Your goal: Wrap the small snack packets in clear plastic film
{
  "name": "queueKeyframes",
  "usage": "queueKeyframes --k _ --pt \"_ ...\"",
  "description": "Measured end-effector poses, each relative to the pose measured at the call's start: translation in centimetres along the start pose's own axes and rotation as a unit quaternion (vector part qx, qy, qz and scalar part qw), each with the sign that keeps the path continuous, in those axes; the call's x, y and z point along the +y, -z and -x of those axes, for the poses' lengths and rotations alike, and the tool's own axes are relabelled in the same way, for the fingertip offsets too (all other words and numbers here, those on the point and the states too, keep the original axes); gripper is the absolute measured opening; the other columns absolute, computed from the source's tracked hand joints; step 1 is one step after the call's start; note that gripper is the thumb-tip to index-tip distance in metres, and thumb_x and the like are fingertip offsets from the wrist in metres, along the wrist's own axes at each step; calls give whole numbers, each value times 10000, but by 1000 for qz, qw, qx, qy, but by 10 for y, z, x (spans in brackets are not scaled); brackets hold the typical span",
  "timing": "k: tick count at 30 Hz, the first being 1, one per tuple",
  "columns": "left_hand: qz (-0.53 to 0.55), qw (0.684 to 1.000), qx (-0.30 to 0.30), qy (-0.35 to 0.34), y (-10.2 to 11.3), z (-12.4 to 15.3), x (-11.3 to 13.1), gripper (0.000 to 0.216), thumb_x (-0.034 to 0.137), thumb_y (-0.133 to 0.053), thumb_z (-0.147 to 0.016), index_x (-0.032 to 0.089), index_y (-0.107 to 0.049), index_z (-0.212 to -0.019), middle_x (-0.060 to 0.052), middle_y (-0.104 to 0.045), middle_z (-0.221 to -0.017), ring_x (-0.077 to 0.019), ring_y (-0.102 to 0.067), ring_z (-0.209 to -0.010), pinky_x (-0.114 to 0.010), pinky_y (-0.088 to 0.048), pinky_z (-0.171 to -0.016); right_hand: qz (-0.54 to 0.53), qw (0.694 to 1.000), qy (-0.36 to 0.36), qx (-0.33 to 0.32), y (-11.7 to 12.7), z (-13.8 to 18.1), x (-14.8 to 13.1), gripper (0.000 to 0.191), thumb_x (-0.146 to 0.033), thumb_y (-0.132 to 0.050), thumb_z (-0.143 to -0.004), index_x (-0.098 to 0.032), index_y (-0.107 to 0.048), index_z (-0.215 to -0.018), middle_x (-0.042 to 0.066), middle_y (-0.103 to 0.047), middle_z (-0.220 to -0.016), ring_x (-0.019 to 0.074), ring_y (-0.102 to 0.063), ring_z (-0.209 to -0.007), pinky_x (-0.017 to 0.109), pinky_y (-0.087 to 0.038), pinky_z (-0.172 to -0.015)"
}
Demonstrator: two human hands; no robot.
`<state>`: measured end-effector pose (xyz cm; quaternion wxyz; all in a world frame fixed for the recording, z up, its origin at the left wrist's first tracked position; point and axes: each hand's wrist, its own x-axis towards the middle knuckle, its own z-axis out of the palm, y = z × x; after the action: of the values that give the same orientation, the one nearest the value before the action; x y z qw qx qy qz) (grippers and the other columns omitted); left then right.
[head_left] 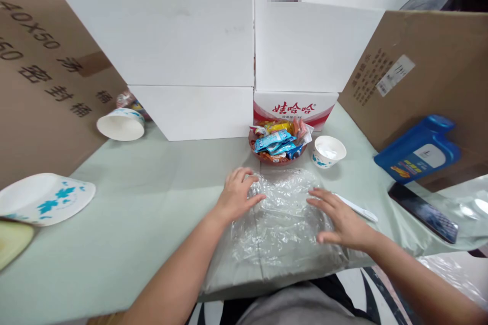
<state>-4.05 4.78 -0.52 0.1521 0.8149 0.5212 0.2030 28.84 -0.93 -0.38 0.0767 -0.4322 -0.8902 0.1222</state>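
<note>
A crumpled clear plastic sheet (280, 226) lay flat on the pale green tabletop (163, 172), right in front of the person, and with that sheet taken as the middle of a clock and twelve pointing away from the body, everything else sat around it. The left hand (238, 195) was over its ten o'clock edge, palm down, its grip loosely open with the thumb apart from the bent fingers; the right hand (341, 218) was over the three o'clock edge, its grip wide with the fingers spread. Neither had anything clasped, though whether the fingertips touched the film could not be told. At twelve stood a reddish bowl (277, 161) heaped with snack packets (274, 141), in front of a white box with red lettering (293, 105). A paper cup (324, 158) with blue leaves stood at one o'clock, just beside that bowl. A white plastic utensil (360, 208) lay at three, partly hidden behind the right hand, and farther out that way was a dark phone (423, 212). A blue bottle (417, 152) leaned at two against a brown carton (430, 71). Two tipped paper bowls lay well apart from the sheet, one (121, 126) at ten, the other (49, 198) at nine
</note>
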Motion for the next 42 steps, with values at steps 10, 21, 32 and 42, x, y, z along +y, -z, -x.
queueKeyframes --k 10,21,32,42 --pt "5 916 -360 -179 -5 31 40 506 492 -884 -486 206 -659 -838 -25 -613 -862 -246 -562 -893 -336 -434 -810 -80 996 42 -14 -32 69 -30 231 -238 -496 -941 -267 -643 -1118 83 -633 -1254 247 -520 -1243 451 -468 -1015" --pt "175 885 -418 -104 26 29 34 100 118 -531 -680 203 -510 -730 39 -568 -683 -123 -540 -623 -218 -407 -571 -222 966 -116 70 -5 66 -9 229 -321 -406 -973 -251 -616 -1032 61 -687 -872 186 -671 -770 321 -549 -709" --pt "198 970 -24 136 -20 -2 -2 284 322 -540 -810 194 -561 -1063 14 -641 -748 -154 -614 -651 -261 -465 -634 -208 937 -256 115 -25 3 14 425 -448 -590 -804 -206 -579 -1152 60 -687 -965 208 -664 -818 336 -528 -735" --pt "20 992 -26 125 -26 -4 -7 434 223 -554 -841 208 -520 -1273 3 -684 -831 -184 -656 -720 -283 -485 -684 -85 941 -316 82 -20 -14 15 356 -283 -528 -847 -192 -558 -1191 29 -712 -805 229 -682 -782 319 -471 -722"
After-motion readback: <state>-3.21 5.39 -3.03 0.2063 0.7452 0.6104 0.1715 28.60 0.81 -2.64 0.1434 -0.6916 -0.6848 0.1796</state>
